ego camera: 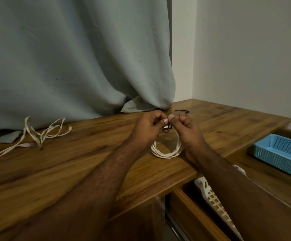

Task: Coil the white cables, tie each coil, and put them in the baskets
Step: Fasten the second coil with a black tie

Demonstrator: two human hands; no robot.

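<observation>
Head view: the coiled white cable (166, 150) stands on edge near the front edge of the wooden counter (71, 162), its lower arc resting on the wood and its top drawn up between the two hands. At that top a dark tie (169, 126) crosses the gathered strands. The left hand (145, 126) pinches the bundle from the left, thumb and forefinger curled onto it; the right hand (184, 126) pinches from the right, thumb tip meeting the left thumb just above the tie. Which hand holds the tie's free end I cannot tell, as the fingers hide it.

The coil's ring faces the camera, so its top, where the tie sits, lies straight between the two thumbs, and neither hand is clearly nearer. I judge the step in hand to be the fastening of this coil; the tie looks wrapped but not plainly closed.

Just beyond the right hand a second dark tie (181, 111) lies flat on the counter. Well apart to the left, a loose white cable (42, 136) sprawls uncoiled near the grey curtain (71, 58), which hangs down onto the back of the counter.

To the right, lower than the counter, a blue perforated basket (280, 152) sits in an open drawer, and a white lattice basket (214, 199) shows partly under the right forearm. Both lie on the right hand's side, so that hand seems the likelier one to carry the tied coil over.
</observation>
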